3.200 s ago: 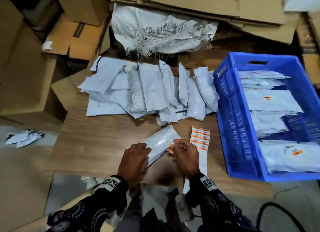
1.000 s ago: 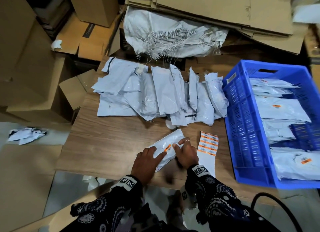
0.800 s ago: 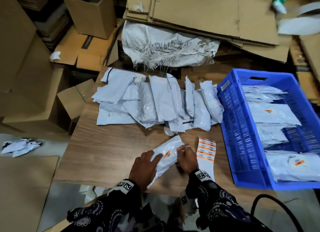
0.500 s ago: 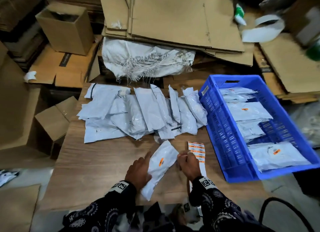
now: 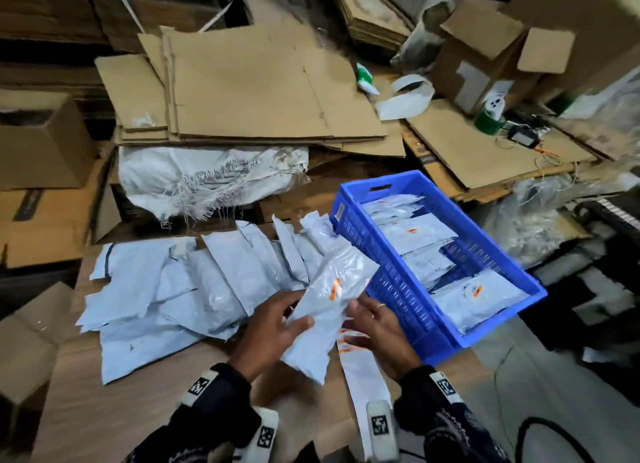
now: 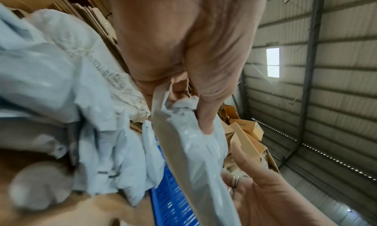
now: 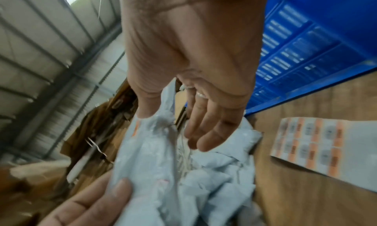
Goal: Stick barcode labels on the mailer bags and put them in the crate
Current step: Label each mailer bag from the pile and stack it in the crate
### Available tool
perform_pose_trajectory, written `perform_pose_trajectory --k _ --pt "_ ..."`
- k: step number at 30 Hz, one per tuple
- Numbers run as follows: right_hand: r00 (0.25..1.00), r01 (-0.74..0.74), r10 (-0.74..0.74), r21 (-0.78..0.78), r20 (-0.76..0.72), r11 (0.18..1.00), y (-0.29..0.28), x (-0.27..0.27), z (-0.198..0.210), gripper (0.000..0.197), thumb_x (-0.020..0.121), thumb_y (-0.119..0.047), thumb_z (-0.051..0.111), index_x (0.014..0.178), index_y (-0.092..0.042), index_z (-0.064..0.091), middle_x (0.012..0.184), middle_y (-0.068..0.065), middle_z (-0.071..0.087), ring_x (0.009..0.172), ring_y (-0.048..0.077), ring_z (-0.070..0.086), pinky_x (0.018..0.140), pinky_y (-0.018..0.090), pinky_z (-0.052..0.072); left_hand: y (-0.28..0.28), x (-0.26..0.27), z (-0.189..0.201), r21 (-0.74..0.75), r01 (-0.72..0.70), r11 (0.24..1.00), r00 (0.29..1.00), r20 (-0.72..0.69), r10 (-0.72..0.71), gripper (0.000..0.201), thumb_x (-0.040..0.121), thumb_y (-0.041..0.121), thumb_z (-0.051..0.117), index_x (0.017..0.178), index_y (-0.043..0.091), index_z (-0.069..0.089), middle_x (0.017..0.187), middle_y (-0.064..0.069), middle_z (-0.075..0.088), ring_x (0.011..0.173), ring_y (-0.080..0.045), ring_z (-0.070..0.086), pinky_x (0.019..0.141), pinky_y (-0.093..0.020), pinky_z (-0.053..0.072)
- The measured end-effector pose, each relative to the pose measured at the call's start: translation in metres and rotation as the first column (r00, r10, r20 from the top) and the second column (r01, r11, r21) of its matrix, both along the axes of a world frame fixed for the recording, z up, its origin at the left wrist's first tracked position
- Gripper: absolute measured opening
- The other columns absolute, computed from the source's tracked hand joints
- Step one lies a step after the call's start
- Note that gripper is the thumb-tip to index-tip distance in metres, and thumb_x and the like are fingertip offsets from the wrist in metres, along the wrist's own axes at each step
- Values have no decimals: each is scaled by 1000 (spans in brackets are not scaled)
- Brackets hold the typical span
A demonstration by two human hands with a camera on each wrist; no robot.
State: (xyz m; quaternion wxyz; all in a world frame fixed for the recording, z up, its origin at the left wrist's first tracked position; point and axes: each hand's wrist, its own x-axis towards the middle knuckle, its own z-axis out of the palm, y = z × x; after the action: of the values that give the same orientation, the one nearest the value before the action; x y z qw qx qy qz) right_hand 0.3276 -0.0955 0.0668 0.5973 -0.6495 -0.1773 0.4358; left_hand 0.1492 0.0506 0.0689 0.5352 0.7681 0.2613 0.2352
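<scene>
My left hand (image 5: pixel 296 319) pinches a grey mailer bag (image 5: pixel 332 310), thumb on top and fingers beneath, and holds it tilted above the wooden table (image 5: pixel 145 407). An orange barcode label (image 5: pixel 335 289) is stuck on its upper face. My right hand (image 5: pixel 360 320) touches the bag's right edge with straight fingers and its thumb on the plastic (image 7: pixel 155 157). The blue crate (image 5: pixel 408 303) stands just right of the hands with several labelled bags (image 5: pixel 419 234) inside. The label sheet (image 5: pixel 362 372) lies on the table under my right wrist, also visible as the label sheet (image 7: pixel 312 140).
A pile of unlabelled grey mailers (image 5: pixel 194 289) covers the back of the table. Behind it lie a frayed white sack (image 5: pixel 207 182) and flattened cardboard (image 5: pixel 249 88). Cardboard boxes (image 5: pixel 38 140) stand at the left; a black cable (image 5: pixel 554 438) loops on the floor at the right.
The labelled bag has been lifted off the table and carried up and right toward the crate. My right hand has left the label and now rests on the bag's edge.
</scene>
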Motion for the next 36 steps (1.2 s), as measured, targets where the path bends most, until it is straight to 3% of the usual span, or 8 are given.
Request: perform_pose_trajectory --k 8,13,19,24,27,30,34,36 --pt "971 36 16 210 -239 977 19 38 49 39 96 -20 67 128 1 60 124 25 68 115 43 65 101 57 50 -16 29 39 87 -127 988 990 76 120 45 89 44 72 132 32 63 123 20 66 108 0 63 87 -15 50" --pt "950 198 -126 238 -286 951 29 98 57 33 85 -24 79 108 -3 66 112 23 69 97 32 67 79 39 56 -29 30 46 28 -197 980 980 19 197 32 89 36 72 121 40 68 105 15 71 92 -12 71 77 -32 59" --pt "938 274 -216 199 -272 941 31 185 66 12 95 -15 68 86 -14 60 87 10 70 69 20 62 65 33 51 -52 31 45 -40 -234 971 971 -66 231 33 90 18 73 99 50 72 95 9 77 88 -4 72 78 -30 60" --pt "902 341 -306 68 -306 938 43 267 36 22 91 -13 74 99 -11 54 72 3 61 65 20 59 60 33 58 -68 45 20 -162 -421 892 907 -82 413 60 93 -10 62 83 46 80 109 -14 73 95 -27 69 78 -25 60" --pt "878 379 -376 -49 -295 924 52 309 16 23 90 -11 74 99 -5 54 69 8 54 60 23 57 51 30 57 -75 51 21 -226 -304 925 949 -155 274 47 91 4 72 82 49 79 102 5 76 95 -12 70 82 -15 54" --pt "888 372 -394 -134 -239 919 61 334 -4 19 91 -10 73 91 0 56 69 11 56 58 24 56 44 29 56 -92 59 12 -38 -383 923 909 -192 369 46 87 1 74 98 46 77 93 -3 77 81 -18 75 71 -26 58" --pt "930 281 -318 -202 -183 938 70 349 -31 47 90 -15 75 47 -5 59 49 12 56 35 19 46 36 23 41 -108 76 17 -58 -391 918 903 -218 371 37 86 21 80 101 54 73 95 3 77 86 -11 74 78 -28 58" --pt "929 282 -320 -204 -186 937 71 349 -36 36 86 -20 80 60 -4 62 58 17 65 40 21 57 40 26 45 -113 80 18 -48 -466 883 872 -191 450 32 81 25 84 100 49 75 89 1 77 80 -17 74 72 -32 58"
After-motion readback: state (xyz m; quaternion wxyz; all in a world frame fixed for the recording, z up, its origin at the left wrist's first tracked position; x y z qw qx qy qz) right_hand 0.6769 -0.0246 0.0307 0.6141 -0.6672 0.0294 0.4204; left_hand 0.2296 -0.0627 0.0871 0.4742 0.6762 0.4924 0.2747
